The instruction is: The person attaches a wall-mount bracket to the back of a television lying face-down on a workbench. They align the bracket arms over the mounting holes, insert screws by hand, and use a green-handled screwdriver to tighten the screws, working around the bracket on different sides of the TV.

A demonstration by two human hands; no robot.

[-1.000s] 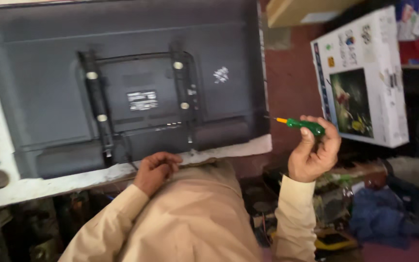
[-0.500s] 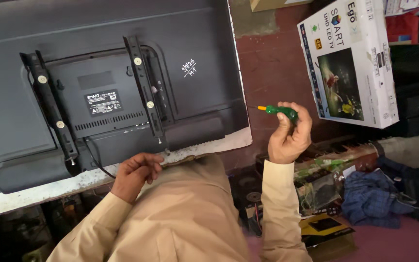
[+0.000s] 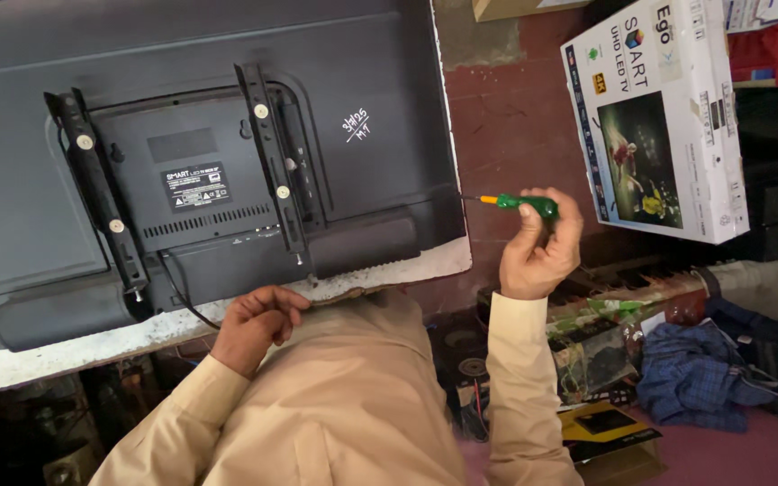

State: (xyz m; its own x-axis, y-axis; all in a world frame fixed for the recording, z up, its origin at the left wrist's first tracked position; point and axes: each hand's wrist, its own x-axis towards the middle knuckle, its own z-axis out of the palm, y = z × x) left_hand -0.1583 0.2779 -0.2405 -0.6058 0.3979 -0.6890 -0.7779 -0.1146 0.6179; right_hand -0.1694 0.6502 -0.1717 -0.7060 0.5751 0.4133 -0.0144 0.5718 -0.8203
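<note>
Green-handled screwdriver [image 3: 522,203] pinched in right hand [image 3: 533,256], just off the TV's [image 3: 200,135] right edge.
Light, stiff, likely grippy: hold by the handle, tip clear of panel. Left hand [image 3: 254,324] loosely curled, empty, resting at the bench edge [image 3: 65,346] below the face-down, probably fragile TV.

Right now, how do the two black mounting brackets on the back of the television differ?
The left bracket sits out on the flat outer back panel; the right bracket crosses the raised middle housing beside the label. The left bracket reaches lower, the right bracket starts higher. Both are black, similarly tilted, with pale screw heads.
</note>
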